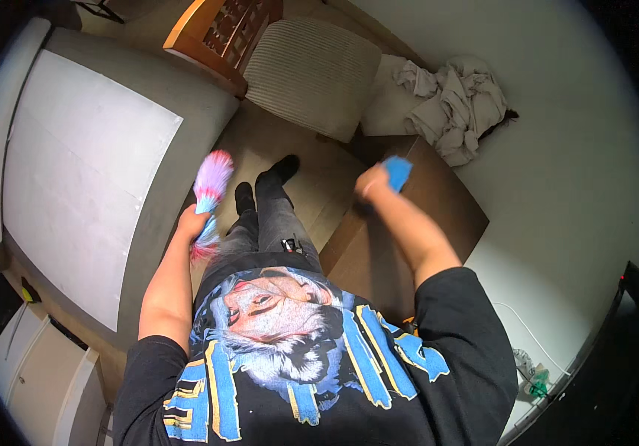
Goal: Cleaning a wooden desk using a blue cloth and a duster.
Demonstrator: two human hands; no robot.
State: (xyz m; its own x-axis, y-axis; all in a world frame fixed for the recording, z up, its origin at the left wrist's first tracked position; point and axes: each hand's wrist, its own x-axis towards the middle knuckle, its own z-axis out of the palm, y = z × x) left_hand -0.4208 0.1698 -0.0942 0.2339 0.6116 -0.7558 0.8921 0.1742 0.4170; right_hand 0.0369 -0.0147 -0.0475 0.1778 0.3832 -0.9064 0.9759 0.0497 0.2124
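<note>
My left hand is closed around the middle of a fluffy duster in pink, lilac and light blue, held over the floor beside the sofa. Its fibres stick out above and below my fist. On the other side, my right hand grips a blue cloth, slightly blurred, over the dark brown wooden cabinet. Whether the cloth touches the cabinet top I cannot tell.
A grey sofa with a white sheet lies at the left. Ahead stands a wooden chair with a ribbed cushion. Crumpled pale fabric lies beyond the cabinet, by the white wall. A white cable runs at the lower right.
</note>
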